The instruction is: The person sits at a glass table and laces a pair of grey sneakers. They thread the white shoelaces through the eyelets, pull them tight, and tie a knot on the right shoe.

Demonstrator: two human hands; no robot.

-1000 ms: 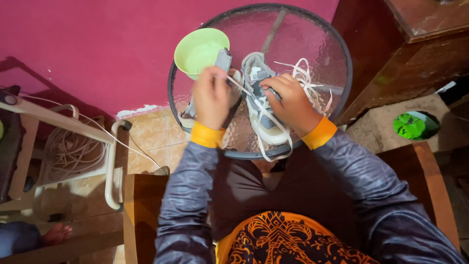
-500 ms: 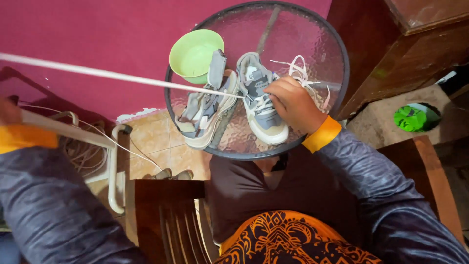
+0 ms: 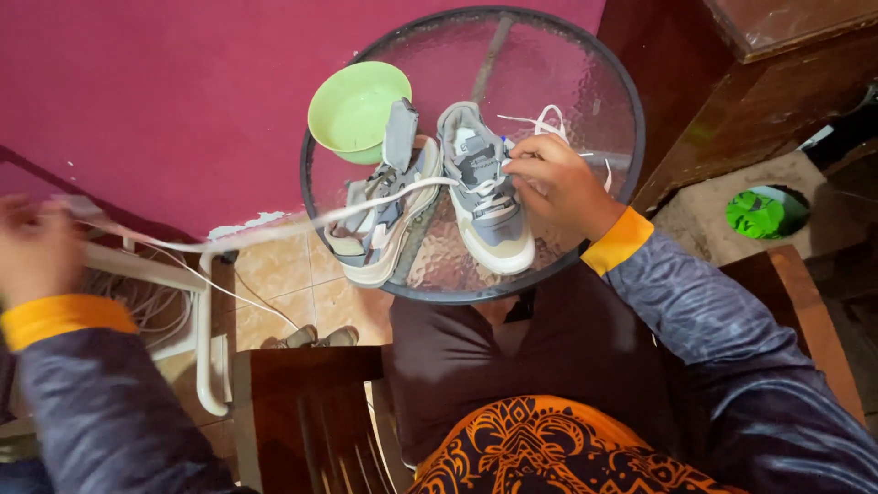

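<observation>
Far left: left hand (image 3: 37, 249), blurred, drawn well out from the table, closed on the end of a white shoelace (image 3: 274, 230) stretched taut toward the shoes. Next, green bowl (image 3: 357, 108) at the rim of a round glass table (image 3: 585, 82). Then left shoe (image 3: 384, 206), unlaced as far as visible. Beside it, grey shoe (image 3: 485, 187), lace threaded through the upper eyelets, seemingly partway laced. Right hand (image 3: 558, 183) resting on that shoe, fingers pinched at its eyelets. Loose lace ends beyond, untied.

Grey shoe (image 3: 489, 197) upright (white lace (image 3: 302, 222) taut).
</observation>
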